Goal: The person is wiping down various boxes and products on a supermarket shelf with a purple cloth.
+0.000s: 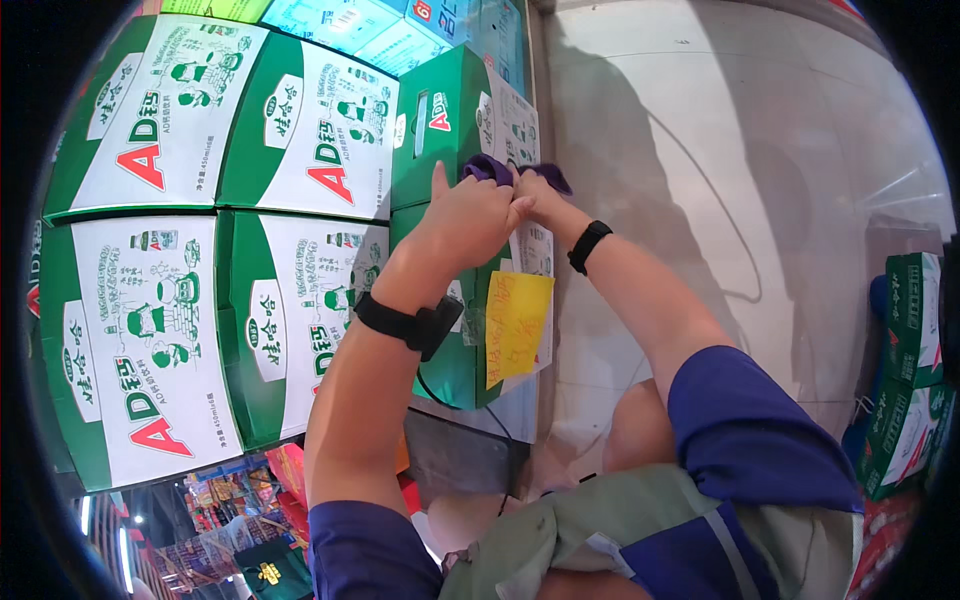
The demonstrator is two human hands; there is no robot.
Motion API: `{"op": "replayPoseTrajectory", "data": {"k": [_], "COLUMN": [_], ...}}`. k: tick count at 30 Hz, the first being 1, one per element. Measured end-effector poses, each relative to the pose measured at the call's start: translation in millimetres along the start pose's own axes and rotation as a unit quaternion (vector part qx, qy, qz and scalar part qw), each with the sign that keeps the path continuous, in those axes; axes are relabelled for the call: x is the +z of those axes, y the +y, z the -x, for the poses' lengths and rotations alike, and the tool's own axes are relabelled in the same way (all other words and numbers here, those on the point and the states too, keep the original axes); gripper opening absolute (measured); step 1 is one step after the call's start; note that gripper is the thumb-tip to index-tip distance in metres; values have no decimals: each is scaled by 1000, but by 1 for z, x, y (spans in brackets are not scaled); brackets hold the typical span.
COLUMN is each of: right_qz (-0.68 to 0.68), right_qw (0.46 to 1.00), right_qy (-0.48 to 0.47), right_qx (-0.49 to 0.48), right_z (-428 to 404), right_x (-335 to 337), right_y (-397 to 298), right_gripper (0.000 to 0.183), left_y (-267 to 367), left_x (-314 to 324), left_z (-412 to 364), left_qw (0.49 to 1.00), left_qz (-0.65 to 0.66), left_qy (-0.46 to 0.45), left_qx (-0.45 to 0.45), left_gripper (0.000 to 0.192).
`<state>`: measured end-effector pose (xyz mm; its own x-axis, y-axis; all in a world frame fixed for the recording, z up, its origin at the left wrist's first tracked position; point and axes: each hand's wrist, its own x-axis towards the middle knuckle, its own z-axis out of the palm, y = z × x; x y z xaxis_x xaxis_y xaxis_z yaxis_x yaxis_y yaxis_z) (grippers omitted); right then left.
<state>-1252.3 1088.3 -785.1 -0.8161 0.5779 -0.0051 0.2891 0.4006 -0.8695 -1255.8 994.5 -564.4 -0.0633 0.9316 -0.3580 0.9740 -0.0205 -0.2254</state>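
Observation:
My left hand (474, 214) is on a purple cloth (487, 169), its thumb and one finger sticking out. My right hand (546, 199) grips another part of the purple cloth just beside it, and the two hands nearly meet. Both are at the top edge of a green and white drink carton (431, 127) with a slot handle. Below my left hand, a yellow handwritten paper (519, 326) is taped to a nearer green carton (450, 382). My fingertips are partly hidden by the cloth and by my hands.
Stacked green and white drink cartons (300, 150) fill the left side. Light blue cartons (375, 34) stand behind them. Pale floor tiles (675, 187) lie to the right, with more green cartons (907, 375) at the far right. A black cable (480, 409) hangs from my left wrist device (439, 328).

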Motion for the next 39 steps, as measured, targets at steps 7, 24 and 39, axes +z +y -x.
{"op": "replayPoseTrajectory", "data": {"k": [7, 24, 39], "right_qz": [-100, 243, -452], "right_qw": [994, 900, 876], "right_qy": [43, -119, 57], "right_qx": [-23, -341, -159], "right_z": [31, -28, 45], "right_x": [-54, -71, -64], "right_y": [-52, -162, -63], "right_gripper": [51, 31, 33], "left_y": [13, -17, 29], "left_x": [-15, 11, -15], "left_z": [35, 109, 73], "left_qw": [980, 916, 983], "left_qz": [-5, 303, 93], "left_qy": [194, 181, 158], "left_qx": [-40, -190, -12], "left_gripper": [29, 43, 30]}}
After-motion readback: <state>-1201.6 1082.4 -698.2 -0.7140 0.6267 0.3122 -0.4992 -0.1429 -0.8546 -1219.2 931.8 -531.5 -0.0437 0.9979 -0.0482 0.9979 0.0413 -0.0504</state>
